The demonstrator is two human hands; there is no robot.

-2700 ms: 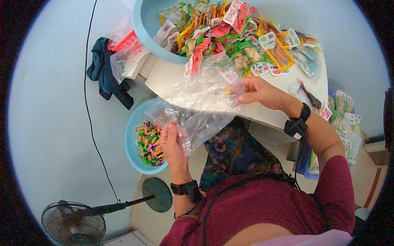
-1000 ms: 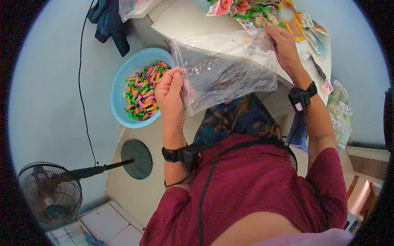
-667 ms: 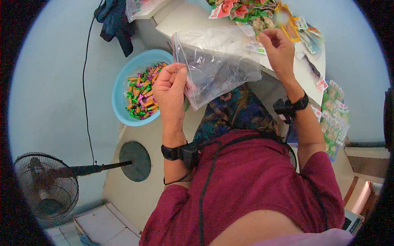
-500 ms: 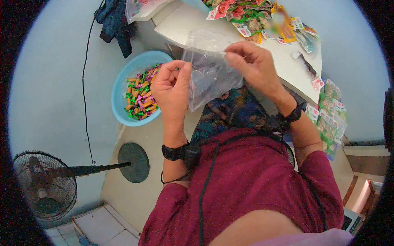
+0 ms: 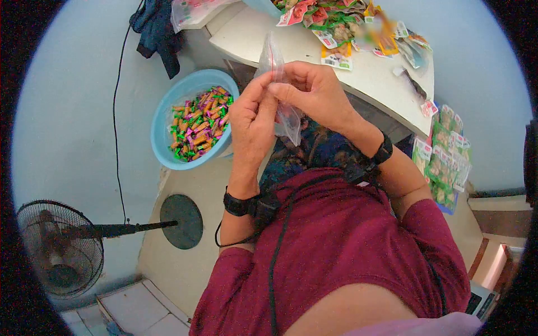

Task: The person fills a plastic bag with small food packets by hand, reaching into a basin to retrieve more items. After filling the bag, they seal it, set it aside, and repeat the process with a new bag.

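Observation:
A clear plastic bag (image 5: 290, 124) hangs between my two hands above my lap, narrow and bunched, with a thin red line along its upper part. My left hand (image 5: 255, 115) pinches it from the left side. From the right, my right hand (image 5: 316, 92) has its fingers closed on the same bag, and the fingertips of both hands almost meet. Fingers hide the middle of the bag. Just left of my left hand stands a light blue basin (image 5: 159, 137) holding many small wrapped candies (image 5: 196, 126) in orange, green and purple.
Colourful snack packets (image 5: 342, 28) lie heaped on the white table (image 5: 246, 42). Green packets (image 5: 445, 157) are stacked right of it, low down. A standing fan (image 5: 61, 246) is at the left, and dark clothing (image 5: 157, 33) hangs on the wall.
My hands have come together; before, they were apart with the bag spread wide between them. The bag is now folded narrow. My right hand moved left.

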